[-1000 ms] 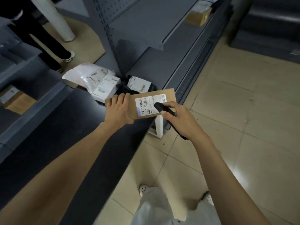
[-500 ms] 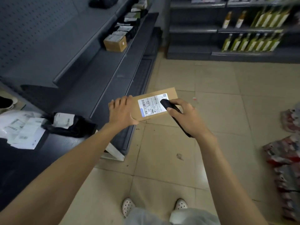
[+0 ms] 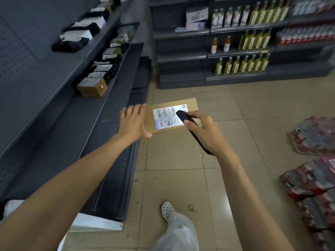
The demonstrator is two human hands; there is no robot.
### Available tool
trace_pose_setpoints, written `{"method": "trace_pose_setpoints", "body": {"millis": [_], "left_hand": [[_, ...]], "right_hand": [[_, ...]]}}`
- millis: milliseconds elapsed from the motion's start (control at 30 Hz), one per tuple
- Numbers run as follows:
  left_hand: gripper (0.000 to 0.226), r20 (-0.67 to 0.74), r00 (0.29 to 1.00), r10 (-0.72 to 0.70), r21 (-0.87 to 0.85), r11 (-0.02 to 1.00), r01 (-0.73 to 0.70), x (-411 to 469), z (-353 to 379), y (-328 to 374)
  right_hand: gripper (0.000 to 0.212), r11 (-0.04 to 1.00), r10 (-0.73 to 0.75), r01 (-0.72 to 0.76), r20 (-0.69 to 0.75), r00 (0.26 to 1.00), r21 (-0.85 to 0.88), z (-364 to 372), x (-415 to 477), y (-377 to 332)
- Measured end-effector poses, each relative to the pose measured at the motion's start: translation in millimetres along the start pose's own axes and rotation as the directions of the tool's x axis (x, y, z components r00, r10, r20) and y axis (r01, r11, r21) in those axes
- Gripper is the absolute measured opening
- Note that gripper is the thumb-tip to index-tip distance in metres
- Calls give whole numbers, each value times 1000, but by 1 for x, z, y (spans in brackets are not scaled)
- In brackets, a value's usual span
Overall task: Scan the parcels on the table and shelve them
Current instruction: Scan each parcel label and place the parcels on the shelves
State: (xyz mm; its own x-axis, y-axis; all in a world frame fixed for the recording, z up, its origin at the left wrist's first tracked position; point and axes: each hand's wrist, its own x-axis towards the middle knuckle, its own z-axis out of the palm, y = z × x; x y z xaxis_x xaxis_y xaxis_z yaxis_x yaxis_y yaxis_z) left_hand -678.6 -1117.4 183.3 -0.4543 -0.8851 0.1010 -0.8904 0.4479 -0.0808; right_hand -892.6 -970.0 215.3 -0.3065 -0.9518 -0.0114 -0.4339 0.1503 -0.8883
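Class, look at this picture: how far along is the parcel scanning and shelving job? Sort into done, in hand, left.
Done: labelled parcels already line the shelf. In hand: the left hand holds a flat cardboard parcel; the right hand holds the scanner over its label. Left: shelving this one. The table is out of view, so any others cannot be counted.

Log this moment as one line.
left hand: holds brown parcel | right hand: holds black scanner at label | status: not yet shelved
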Motion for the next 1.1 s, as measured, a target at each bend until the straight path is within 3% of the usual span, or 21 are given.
{"method": "trace_pose_setpoints", "body": {"millis": [367, 667, 867, 1100], "left_hand": [[123, -247, 969, 8, 36, 999, 1, 245, -80, -120], [119, -348, 920, -179, 111, 967, 230, 303, -111, -262], [121, -310, 828, -468, 96, 851, 517, 286, -103, -364], [121, -209, 582, -786, 108, 573, 812, 273, -95, -402]], "right_hand": [[37, 978, -208, 207, -61, 976, -28, 24, 239, -115], [39, 924, -383, 382, 113, 917, 28, 108, 391, -190], [44, 867, -497, 472, 367, 786, 161, 205, 490, -232], [40, 797, -582, 515, 632, 511, 317, 286, 579, -274]]}}
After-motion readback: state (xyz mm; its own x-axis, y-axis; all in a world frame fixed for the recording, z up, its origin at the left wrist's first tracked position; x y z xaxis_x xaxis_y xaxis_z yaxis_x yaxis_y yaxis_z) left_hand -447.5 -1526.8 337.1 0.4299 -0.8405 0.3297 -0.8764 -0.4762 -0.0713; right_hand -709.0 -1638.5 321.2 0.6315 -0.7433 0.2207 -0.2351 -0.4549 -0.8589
